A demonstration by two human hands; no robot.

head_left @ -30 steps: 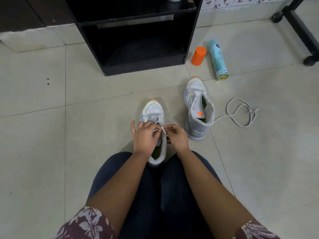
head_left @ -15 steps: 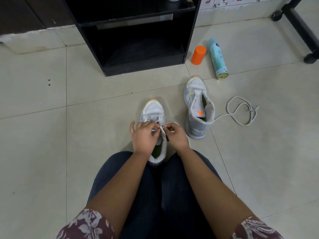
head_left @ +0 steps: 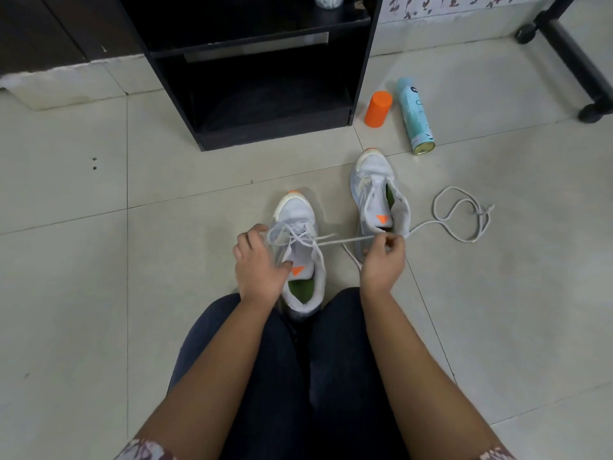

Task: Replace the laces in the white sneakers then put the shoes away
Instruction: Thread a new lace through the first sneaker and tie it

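Observation:
A white sneaker [head_left: 298,214] with an orange toe tip stands on the floor tiles between my knees, toe pointing away. My left hand [head_left: 258,263] grips its left side by the eyelets. My right hand [head_left: 381,257] pinches the lace [head_left: 345,240], which stretches taut rightward from the eyelets. The second white sneaker [head_left: 374,180] stands to the right with no lace in it. A loose grey lace [head_left: 464,214] lies coiled on the floor beside that shoe.
A black open shelf unit [head_left: 265,94] stands straight ahead, its lower compartment dark. An orange cap [head_left: 378,109] and a light blue spray can [head_left: 414,116] lie on the tiles to its right. A black wheeled frame [head_left: 577,54] crosses the far right corner.
My right hand has moved right, away from the shoe, drawing the lace out taut. My left hand has shifted to the shoe's left side. Earlier both hands met over the eyelets.

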